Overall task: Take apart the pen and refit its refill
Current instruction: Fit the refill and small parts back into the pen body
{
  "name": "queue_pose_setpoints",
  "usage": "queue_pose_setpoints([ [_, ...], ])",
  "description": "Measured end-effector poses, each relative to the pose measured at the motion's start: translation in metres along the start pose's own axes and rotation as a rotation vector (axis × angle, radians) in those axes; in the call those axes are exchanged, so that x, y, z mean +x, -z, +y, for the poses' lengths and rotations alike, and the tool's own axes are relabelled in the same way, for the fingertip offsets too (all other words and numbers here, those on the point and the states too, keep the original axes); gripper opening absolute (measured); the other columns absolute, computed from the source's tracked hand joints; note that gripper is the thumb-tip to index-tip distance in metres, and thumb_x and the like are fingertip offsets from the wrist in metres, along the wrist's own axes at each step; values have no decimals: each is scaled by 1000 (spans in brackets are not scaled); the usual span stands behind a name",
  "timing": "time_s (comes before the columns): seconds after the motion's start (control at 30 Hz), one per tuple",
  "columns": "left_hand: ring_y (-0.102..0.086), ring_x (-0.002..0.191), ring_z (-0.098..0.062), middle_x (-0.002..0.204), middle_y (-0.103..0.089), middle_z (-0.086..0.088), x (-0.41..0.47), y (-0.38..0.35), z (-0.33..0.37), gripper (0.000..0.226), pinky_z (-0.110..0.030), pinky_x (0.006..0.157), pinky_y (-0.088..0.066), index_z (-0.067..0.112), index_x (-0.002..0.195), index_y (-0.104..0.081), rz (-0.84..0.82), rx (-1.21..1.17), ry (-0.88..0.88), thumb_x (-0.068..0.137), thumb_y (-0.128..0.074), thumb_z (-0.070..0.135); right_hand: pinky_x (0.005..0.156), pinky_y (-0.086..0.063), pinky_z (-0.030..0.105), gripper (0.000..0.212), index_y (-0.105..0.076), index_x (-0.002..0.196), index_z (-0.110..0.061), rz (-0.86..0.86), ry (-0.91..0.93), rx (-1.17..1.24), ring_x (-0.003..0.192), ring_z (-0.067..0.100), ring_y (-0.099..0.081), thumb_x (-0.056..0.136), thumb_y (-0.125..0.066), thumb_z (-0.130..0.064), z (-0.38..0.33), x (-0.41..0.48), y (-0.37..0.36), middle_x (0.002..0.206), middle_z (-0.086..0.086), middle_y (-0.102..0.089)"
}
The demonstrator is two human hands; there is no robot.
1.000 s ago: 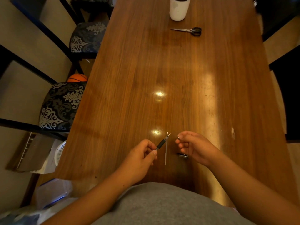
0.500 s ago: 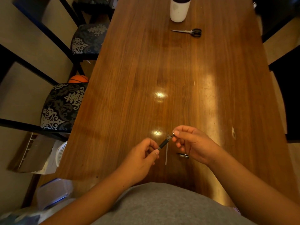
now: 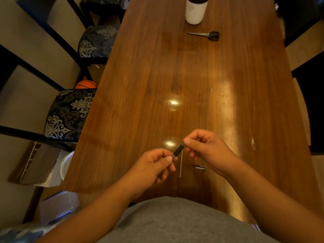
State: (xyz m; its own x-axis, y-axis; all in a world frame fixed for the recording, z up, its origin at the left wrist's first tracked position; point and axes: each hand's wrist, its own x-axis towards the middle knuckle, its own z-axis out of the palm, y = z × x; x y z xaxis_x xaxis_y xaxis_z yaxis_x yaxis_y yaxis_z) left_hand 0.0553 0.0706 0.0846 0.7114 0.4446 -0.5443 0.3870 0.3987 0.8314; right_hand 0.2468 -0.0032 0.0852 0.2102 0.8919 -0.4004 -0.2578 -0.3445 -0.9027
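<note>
A short black pen barrel (image 3: 178,151) hangs just above the wooden table (image 3: 157,85), near its front edge. My left hand (image 3: 154,165) pinches the barrel's lower end. My right hand (image 3: 205,149) pinches the barrel's upper tip between thumb and fingers. On the table below the barrel lies a thin pale refill (image 3: 181,164), pointing away from me. A small dark pen part with a clip (image 3: 199,167) rests to its right, under my right hand.
Far up the table stand a white cup with a dark rim (image 3: 195,11) and black-handled scissors (image 3: 206,35). Patterned chairs (image 3: 68,114) line the left side, with an orange ball (image 3: 85,84) on the floor behind one.
My right hand has moved left from apart to the barrel's tip and now grips it. My left hand has kept hold of the barrel's lower end.
</note>
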Motion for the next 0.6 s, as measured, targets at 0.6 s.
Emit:
queue_pose_setpoints([
  [0.6,-61,64,-9,76,-69,2,-1,19,12,17,-21,57,-48,7,103,-63,-6,66,-34,98,-47,9,47,-40,23,27,-66,83,-2,67,72,-47,50,9,-50,77,-69,-28,-9,0,-26,56,1,-56],
])
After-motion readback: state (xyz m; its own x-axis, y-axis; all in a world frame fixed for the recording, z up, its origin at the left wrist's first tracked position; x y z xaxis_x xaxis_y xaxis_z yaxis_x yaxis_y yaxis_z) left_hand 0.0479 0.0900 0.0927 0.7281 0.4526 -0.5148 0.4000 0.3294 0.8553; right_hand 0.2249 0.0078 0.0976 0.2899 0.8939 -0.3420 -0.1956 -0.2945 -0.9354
